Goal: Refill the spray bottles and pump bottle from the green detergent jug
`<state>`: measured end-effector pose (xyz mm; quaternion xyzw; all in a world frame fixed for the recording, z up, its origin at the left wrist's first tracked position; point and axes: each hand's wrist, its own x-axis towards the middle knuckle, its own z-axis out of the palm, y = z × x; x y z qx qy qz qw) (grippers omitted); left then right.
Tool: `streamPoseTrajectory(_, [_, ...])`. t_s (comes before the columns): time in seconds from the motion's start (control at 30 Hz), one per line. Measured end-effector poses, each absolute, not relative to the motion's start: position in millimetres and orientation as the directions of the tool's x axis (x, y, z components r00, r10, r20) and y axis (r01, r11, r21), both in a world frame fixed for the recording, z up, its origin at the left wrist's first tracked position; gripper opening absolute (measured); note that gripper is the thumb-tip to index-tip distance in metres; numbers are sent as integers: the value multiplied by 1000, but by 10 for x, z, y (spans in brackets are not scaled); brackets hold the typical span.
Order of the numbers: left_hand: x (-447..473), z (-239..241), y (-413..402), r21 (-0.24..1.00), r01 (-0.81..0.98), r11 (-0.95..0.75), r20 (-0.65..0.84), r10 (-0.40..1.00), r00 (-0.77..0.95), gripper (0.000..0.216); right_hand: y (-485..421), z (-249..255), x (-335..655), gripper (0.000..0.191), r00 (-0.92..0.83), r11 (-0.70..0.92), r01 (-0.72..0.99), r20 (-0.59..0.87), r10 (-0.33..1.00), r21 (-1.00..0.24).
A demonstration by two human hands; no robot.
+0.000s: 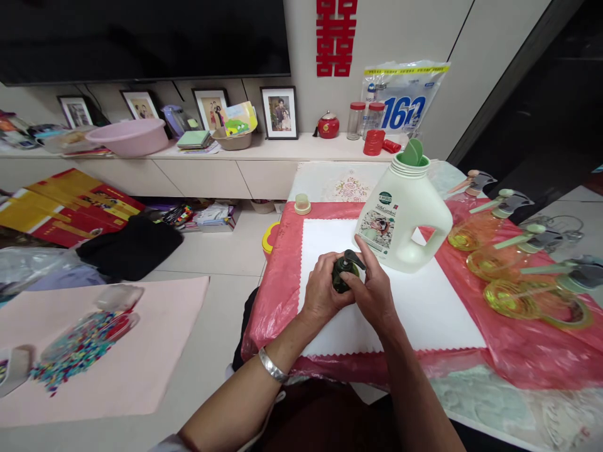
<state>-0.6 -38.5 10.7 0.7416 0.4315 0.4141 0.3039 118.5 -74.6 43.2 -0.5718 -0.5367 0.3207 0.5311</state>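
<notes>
Over the white mat (424,301), my two hands meet around a small dark green pump bottle (340,276) with a black pump head. My left hand (323,282) wraps the bottle's body from the left. At its right side, my right hand (374,285) grips near the pump top, thumb across the front and index finger stretched out past the nozzle. Just behind them stands a large pale green jug (400,213) with a handle, its mouth uncapped and a green funnel-like piece (412,152) in it. My palms hide the lower part of the bottle.
Several clear spray bottles (509,251) with yellow liquid stand at the right, near a tape roll (572,314). A pale cap (302,203) lies on the red plastic sheet (277,270). Colourful beads (80,345) spread over a pink surface at the left. Jars (356,121) line the cabinet behind.
</notes>
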Motion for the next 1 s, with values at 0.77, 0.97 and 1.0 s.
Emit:
streamPoseTrajectory(0.77, [-4, 78, -384, 803, 402, -440, 341, 893, 295, 58, -733, 382, 1139, 75, 277, 132, 156, 171, 946, -979])
streamPoseTrajectory(0.97, [-2, 96, -386, 811, 393, -433, 339, 896, 288, 59, -746, 346, 1166, 74, 238, 150, 125, 176, 955, -981])
streamPoseTrajectory(1.0, [-3, 99, -387, 811, 393, -432, 339, 896, 285, 60, -744, 333, 1171, 74, 233, 158, 127, 184, 955, -979])
